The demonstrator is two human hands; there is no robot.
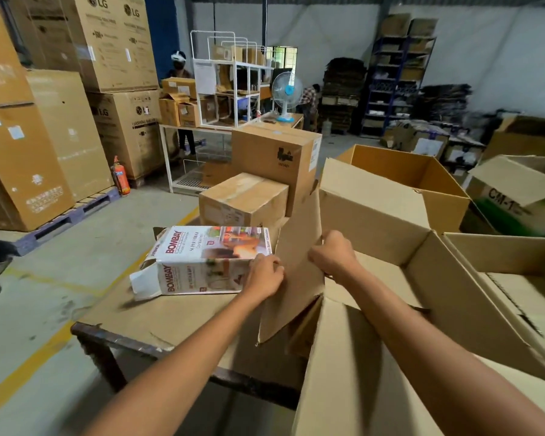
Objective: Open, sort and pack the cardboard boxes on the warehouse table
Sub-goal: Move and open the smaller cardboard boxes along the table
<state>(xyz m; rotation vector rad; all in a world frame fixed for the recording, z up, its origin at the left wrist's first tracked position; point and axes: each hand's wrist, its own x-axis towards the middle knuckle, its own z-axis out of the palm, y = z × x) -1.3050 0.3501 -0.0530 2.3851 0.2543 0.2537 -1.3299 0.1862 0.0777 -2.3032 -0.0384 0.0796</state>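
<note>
brown corrugated cardboard carton [453, 294], open on the near right of the table [170, 316], had its upright left flap [296, 294] gripped by the left hand [265, 275] and right hand [332, 256], which should bend it evenly along the crease, clear of the white printed box [208, 262] just left.

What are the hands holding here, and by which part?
Both grip the raised flap of the open box: left hand on its left edge, right hand on its upper right edge.

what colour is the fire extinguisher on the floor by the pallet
The fire extinguisher is red-orange with a blue label, seen in the head view.
</note>
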